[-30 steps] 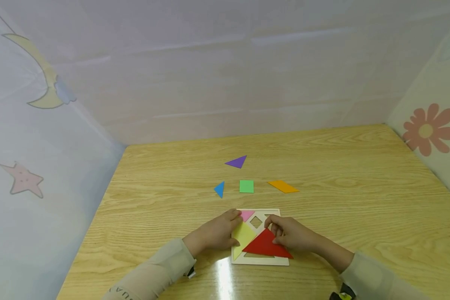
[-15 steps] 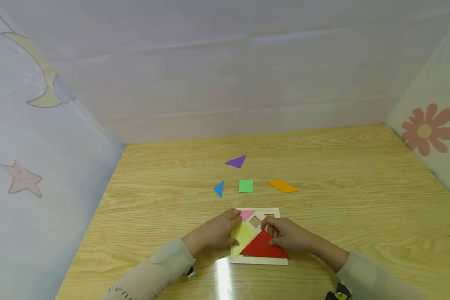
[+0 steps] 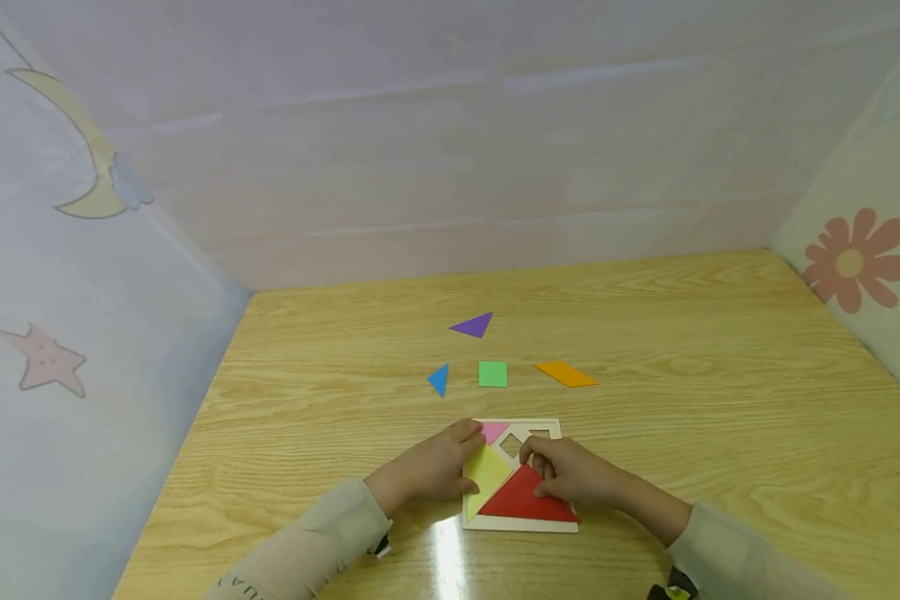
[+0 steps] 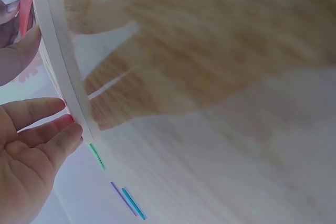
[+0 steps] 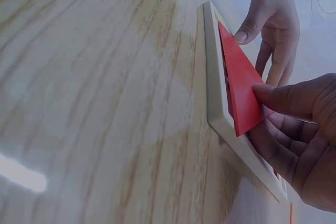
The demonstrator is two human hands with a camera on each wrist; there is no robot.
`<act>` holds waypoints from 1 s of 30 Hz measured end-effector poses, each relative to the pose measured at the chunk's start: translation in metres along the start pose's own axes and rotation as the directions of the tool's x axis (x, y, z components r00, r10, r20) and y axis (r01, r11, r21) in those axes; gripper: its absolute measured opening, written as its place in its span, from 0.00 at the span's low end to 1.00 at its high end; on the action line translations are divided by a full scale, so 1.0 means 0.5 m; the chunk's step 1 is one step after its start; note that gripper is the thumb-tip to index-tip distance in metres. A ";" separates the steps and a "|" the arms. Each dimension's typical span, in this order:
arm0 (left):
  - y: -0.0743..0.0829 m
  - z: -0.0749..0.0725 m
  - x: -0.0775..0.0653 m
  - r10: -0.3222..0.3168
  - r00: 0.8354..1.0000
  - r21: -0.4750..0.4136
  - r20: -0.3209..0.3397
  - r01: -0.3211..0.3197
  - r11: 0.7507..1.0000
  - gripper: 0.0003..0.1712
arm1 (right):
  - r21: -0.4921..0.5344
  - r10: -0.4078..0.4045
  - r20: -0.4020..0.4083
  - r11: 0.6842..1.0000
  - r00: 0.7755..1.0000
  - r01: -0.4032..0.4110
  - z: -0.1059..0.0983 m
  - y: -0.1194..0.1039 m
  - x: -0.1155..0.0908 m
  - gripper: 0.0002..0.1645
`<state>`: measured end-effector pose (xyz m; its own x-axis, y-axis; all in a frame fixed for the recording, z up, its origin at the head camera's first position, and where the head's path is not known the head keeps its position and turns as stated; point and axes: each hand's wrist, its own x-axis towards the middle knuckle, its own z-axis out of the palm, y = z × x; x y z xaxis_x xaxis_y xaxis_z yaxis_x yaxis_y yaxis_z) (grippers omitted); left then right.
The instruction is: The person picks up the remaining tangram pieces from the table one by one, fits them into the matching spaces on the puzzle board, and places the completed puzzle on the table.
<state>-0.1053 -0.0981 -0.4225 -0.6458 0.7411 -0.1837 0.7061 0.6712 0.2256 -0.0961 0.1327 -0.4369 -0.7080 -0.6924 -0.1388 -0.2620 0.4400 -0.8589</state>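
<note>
A light wooden tangram tray (image 3: 525, 524) lies near the table's front in the head view. My left hand (image 3: 435, 462) rests on its left side, thumb by the yellow triangle (image 3: 487, 475) and fingertips by the pink triangle (image 3: 495, 431). Between thumb and fingers, my right hand (image 3: 581, 472) pinches a large red triangle (image 3: 521, 497) over the tray's lower part. In the right wrist view the red triangle (image 5: 244, 85) tilts, its near corner raised above the tray's rim. Bare cutouts show at the tray's upper right, partly hidden by my right hand.
Beyond the tray lie a blue triangle (image 3: 438, 379), a green square (image 3: 492, 374) and an orange parallelogram (image 3: 567, 373). Farther back is a purple triangle (image 3: 473, 325). A pale cloth backdrop (image 3: 450, 167) stands along the table's back edge.
My right hand has moved slightly left and down with the red triangle, which now covers the large cutout at the tray's bottom. My left hand has stayed in place.
</note>
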 end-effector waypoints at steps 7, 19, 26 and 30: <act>-0.002 0.001 0.002 0.006 1.000 0.001 -0.006 -0.006 1.000 0.36 | -0.026 -0.011 -0.006 1.000 1.000 0.011 0.002 -0.001 0.002 0.16; -0.004 0.003 0.002 0.020 1.000 0.001 -0.016 -0.020 1.000 0.37 | -0.091 0.003 -0.017 0.996 1.000 -0.004 0.004 -0.015 0.008 0.15; -0.006 0.006 0.004 0.030 0.999 -0.001 -0.026 -0.030 1.000 0.37 | -0.120 0.024 -0.026 0.992 0.999 -0.027 0.007 -0.019 0.012 0.15; -0.007 0.002 0.005 0.041 0.999 0.003 -0.036 -0.041 0.999 0.37 | -0.126 0.047 -0.026 0.991 0.999 -0.050 0.007 -0.022 0.016 0.15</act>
<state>-0.1091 -0.0983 -0.4249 -0.6267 0.7667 -0.1396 0.7327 0.6407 0.2296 -0.0965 0.1206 -0.4304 -0.7365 -0.6557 -0.1664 -0.3068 0.5429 -0.7817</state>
